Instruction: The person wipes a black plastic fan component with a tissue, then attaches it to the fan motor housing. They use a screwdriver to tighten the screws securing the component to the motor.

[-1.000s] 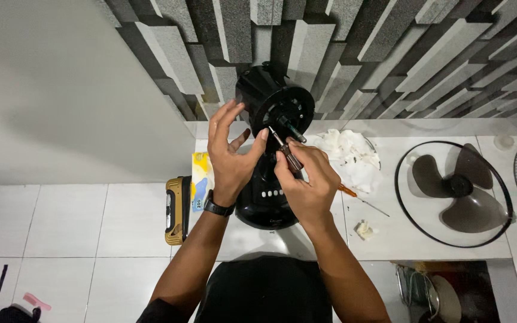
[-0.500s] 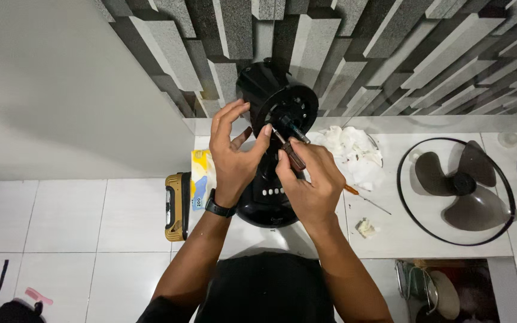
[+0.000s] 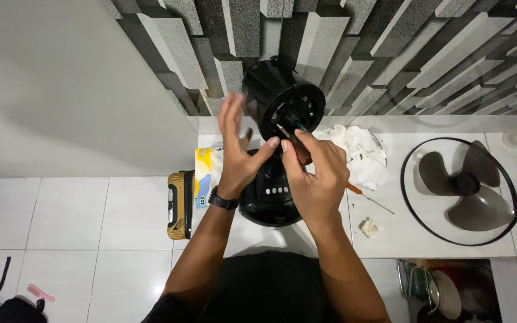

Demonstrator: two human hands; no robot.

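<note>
The right hand [image 3: 312, 179] is gripping a brown-handled screwdriver [image 3: 294, 145], its tip at the black fan motor housing [image 3: 285, 101]; the left hand [image 3: 237, 155], fingers spread, is steadying beside that housing. Keeping the tip square seems wise.

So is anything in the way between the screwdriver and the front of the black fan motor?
Nothing visible. The right hand holds the screwdriver with its tip already at the fan motor face. The left hand is beside it, not in between.
</note>
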